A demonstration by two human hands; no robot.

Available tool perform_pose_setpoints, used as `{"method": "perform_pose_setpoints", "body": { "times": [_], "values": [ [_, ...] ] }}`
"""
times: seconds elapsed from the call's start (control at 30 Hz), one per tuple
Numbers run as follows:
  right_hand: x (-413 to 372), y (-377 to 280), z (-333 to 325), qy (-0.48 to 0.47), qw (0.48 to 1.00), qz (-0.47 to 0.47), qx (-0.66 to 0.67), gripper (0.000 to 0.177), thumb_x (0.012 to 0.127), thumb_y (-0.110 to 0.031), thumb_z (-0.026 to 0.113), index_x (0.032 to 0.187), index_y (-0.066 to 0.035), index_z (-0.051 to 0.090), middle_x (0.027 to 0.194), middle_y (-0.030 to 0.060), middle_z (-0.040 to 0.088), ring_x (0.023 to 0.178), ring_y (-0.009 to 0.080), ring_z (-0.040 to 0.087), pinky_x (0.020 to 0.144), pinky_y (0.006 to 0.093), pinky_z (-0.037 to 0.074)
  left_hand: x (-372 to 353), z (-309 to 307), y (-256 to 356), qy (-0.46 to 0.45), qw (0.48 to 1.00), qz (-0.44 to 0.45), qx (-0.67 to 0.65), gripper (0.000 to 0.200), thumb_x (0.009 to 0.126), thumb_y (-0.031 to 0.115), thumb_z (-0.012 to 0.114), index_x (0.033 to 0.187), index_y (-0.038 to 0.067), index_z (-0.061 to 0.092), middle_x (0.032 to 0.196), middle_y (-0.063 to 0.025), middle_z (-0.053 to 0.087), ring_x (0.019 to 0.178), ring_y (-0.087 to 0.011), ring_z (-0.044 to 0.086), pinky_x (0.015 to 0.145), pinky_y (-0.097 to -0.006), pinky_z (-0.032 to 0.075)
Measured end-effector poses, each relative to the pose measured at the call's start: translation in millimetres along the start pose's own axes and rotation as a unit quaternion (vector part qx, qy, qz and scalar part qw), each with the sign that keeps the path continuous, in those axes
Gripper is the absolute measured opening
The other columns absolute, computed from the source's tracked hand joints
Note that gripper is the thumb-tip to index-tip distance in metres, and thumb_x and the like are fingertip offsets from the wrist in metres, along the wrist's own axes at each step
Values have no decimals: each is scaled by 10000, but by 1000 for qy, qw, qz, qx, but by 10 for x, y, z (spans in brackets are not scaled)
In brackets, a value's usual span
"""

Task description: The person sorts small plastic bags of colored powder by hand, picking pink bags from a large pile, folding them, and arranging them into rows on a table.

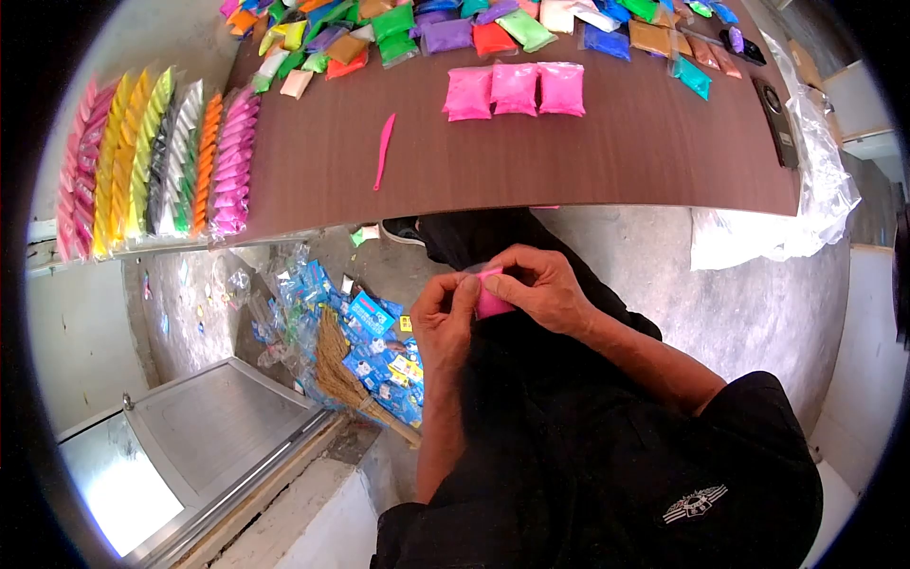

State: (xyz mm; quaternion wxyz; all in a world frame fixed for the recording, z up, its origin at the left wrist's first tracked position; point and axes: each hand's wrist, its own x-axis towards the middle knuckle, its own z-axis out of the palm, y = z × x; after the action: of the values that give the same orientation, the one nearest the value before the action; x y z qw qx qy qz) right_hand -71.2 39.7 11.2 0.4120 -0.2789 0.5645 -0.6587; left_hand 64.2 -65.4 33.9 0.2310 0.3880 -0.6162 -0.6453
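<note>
Above my lap, just off the table's front edge, both hands pinch a small pink packet (490,302) at its top. My left hand (445,308) is closed on the packet's left corner, and my right hand (542,287) grips its right side with thumb and fingers. Part of the packet is hidden behind the fingers. On the brown table (588,166) ahead lie three pink packets (515,90) side by side, apart from my hands. To their left rests a pink plastic knife-like tool (384,152).
Many coloured packets (445,36) crowd the table's back. Rows of packets in clear sleeves (156,156) stand at the left end. A dark phone-like device (775,121) and clear plastic sheeting (773,232) are at the right. Blue wrappers (372,318) and a straw broom (336,365) lie on the floor.
</note>
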Motion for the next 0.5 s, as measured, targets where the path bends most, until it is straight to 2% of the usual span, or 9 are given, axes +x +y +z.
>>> {"method": "perform_pose_setpoints", "body": {
  "times": [0.2, 0.33, 0.5],
  "values": [
    [-1, 22, -9, 11, 999, -31, -39, 147, 943, -135, 692, 994, 0, 713, 910, 44, 685, 818, 102, 644, 712, 268, 529, -17, 68, 11, 7, 999, -11, -48, 166, 978, 173, 718, 983, 7, 699, 881, -3, 682, 811, -80, 589, 751, -241, 477],
    [3, -2, -4, 1, 997, -35, -75, 155, 943, -143, 694, 995, 2, 712, 917, 52, 691, 821, 109, 647, 716, 270, 531, -13, 11, -41, -3, 1000, 0, -18, 165, 980, 173, 715, 988, 9, 705, 854, -2, 677, 778, -77, 582, 716, -241, 471],
    [7, -6, 20, 4, 998, -26, -52, 178, 956, -160, 687, 1012, 7, 711, 921, 52, 698, 823, 101, 645, 718, 269, 531, -4, 1, -32, -4, 1000, 22, 11, 148, 981, 152, 702, 990, 5, 704, 857, 13, 669, 768, -53, 566, 695, -209, 454]
  ]
}}
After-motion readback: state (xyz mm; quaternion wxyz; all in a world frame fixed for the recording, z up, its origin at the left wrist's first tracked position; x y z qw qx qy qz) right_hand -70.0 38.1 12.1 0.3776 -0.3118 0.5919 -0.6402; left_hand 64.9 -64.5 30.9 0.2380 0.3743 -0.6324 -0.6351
